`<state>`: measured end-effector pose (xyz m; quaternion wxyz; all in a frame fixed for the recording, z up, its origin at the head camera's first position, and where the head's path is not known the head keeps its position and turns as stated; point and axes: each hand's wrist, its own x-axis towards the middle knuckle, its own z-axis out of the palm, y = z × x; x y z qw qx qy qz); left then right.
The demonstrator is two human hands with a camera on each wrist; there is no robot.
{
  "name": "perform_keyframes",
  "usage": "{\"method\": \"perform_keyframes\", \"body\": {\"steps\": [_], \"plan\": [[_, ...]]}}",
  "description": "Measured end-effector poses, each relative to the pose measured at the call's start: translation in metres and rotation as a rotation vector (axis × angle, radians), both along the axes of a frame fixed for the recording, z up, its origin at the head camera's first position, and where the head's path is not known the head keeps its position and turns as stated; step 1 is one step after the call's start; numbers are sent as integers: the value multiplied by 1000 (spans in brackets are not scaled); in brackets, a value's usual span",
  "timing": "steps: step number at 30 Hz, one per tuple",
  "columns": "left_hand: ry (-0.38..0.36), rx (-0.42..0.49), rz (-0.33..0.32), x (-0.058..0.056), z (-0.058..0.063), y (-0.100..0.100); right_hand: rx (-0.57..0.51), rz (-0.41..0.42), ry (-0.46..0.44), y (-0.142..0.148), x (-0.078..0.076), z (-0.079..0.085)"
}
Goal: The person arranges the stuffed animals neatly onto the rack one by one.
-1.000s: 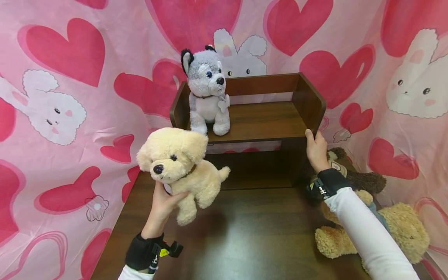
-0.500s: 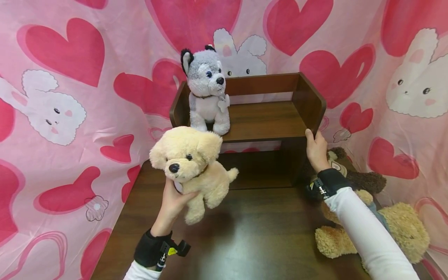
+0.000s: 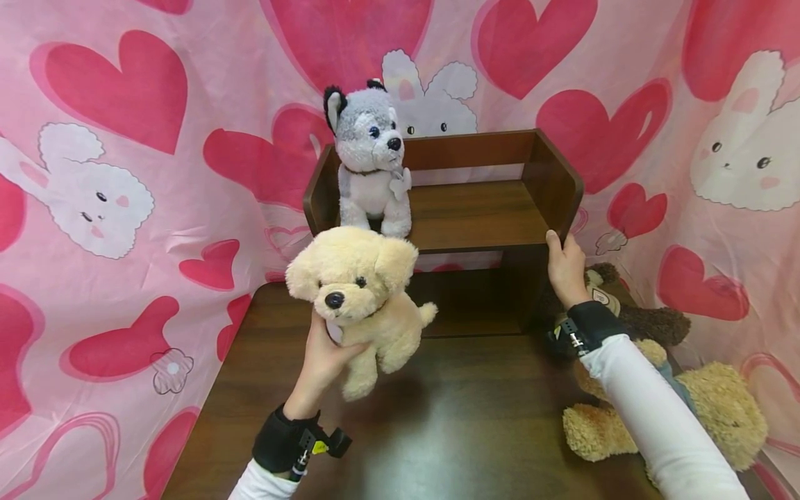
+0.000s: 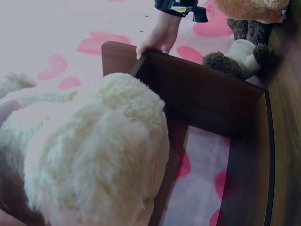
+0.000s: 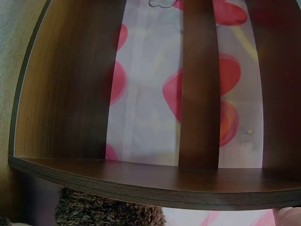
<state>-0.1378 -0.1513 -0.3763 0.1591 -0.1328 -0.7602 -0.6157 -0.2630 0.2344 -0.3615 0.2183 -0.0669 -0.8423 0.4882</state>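
My left hand [image 3: 323, 361] grips a cream plush puppy [image 3: 359, 274] under its chest, thumb across the front, and holds it above the table in front of the shelf. In the left wrist view the puppy's fluffy head and body [image 4: 94, 146] fill the near side. My right hand [image 3: 565, 269] holds the right side panel of a small dark-wood desktop shelf [image 3: 478, 215], fingertips at its front edge. A grey-and-white plush husky [image 3: 371, 163] with black ears sits upright at the left end of the upper shelf. The puppy's head overlaps its feet in the head view.
Right of the shelf, partly behind my right arm, lie a dark-brown plush toy [image 3: 656, 325] and a tan teddy bear [image 3: 721, 410]. The shelf stands on a dark wooden table [image 3: 437, 417]. Pink heart-and-bunny cloth [image 3: 125, 292] hangs behind and at both sides.
My left hand has carried the cream puppy to the right, from left of the husky to in front of its feet. My right hand has stayed at the shelf's side panel.
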Motion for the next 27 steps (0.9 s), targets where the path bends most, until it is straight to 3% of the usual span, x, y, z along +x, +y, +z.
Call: {"method": "perform_keyframes", "body": {"steps": [7, 14, 27], "plan": [[73, -17, -6, -4, -3, 7, 5, -1, 3, 0, 0, 0], [-8, -22, -2, -5, 2, 15, 0, 4, -2, 0, 0, 0], [-6, 0, -26, -7, 4, 32, 3, -5, 4, -1, 0, 0]]}}
